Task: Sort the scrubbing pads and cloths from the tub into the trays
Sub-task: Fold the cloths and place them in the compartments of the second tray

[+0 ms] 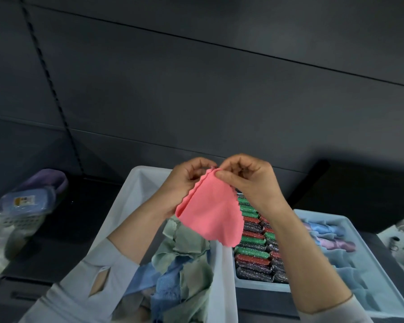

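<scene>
A pink cloth [211, 210] with a scalloped edge hangs in the air above the white tub [135, 183]. My left hand [187, 180] and my right hand [245, 176] both pinch its top edge, close together. Green and blue cloths [184, 269] lie heaped in the tub below. Right of the tub, a tray holds rows of green, red and dark glittery scrubbing pads [257, 248]. Further right, a light blue tray [350, 222] holds folded blue and purple cloths [329, 236].
At the left, a white mesh basket [12, 227] carries a blue packet [30, 201] and a purple item [49, 180]. A dark wall rises behind the counter. A dark box [359, 187] stands behind the right tray.
</scene>
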### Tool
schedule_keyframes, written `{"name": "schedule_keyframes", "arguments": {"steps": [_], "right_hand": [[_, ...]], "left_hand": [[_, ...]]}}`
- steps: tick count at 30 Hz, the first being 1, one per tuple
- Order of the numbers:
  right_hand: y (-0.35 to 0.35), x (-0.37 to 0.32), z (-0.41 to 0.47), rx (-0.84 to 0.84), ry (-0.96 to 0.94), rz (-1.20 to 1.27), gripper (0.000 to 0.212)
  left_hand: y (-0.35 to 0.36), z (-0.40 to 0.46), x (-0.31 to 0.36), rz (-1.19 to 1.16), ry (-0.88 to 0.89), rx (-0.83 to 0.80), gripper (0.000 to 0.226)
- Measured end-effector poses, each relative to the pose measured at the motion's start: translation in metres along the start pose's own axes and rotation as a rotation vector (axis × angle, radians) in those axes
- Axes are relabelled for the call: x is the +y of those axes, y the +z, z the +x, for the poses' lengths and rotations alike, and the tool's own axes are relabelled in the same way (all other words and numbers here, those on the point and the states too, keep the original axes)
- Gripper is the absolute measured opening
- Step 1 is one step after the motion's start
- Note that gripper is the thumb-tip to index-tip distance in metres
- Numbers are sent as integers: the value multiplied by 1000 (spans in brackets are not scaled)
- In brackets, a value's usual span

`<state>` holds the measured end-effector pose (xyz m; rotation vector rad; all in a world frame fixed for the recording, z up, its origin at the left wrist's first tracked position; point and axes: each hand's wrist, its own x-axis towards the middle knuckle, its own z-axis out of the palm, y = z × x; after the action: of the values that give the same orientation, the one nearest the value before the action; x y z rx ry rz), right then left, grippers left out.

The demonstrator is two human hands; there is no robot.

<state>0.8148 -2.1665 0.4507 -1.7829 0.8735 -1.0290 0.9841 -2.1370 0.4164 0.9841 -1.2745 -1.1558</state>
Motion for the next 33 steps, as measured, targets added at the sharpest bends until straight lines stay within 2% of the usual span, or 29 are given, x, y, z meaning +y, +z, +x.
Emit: {"name": "schedule_keyframes", "arguments": {"steps": [3, 6, 10, 12, 15, 17, 20, 22, 25, 27, 33], "right_hand": [[-3, 5, 1, -73, 82, 49, 27], [-6, 10, 1, -139, 142, 37, 25], [-6, 11, -1, -59, 97, 44, 13], [-6, 13, -1, -10, 98, 43, 9], [-6, 17, 0, 28, 102, 19, 9], [-8, 21, 3, 72, 80, -57, 7], [-16, 23, 7, 148, 68, -72, 8], [-23, 20, 8, 171, 90, -16, 9], [-27, 19, 7, 93, 107, 1, 10], [-26, 23, 7, 71, 92, -100, 12], [-24, 15, 6, 181, 92, -68, 18]], "left_hand": [[-1, -1, 2, 4, -28, -2, 35], [2, -3, 3, 24, -40, 2, 38], [2, -6, 2, -12, -66, 59, 13], [0, -7, 4, -22, -85, 39, 20], [-1, -9, 4, 108, -39, -46, 32], [-5, -9, 1, 211, -26, -46, 38], [-18, -8, -8, 372, 15, 89, 20], [-23, -8, -11, 329, 31, 181, 9], [-20, -8, -6, 272, 84, 264, 11], [-18, -6, -2, 308, 155, 306, 13], [-17, -2, 0, 351, 255, 422, 17]]}}
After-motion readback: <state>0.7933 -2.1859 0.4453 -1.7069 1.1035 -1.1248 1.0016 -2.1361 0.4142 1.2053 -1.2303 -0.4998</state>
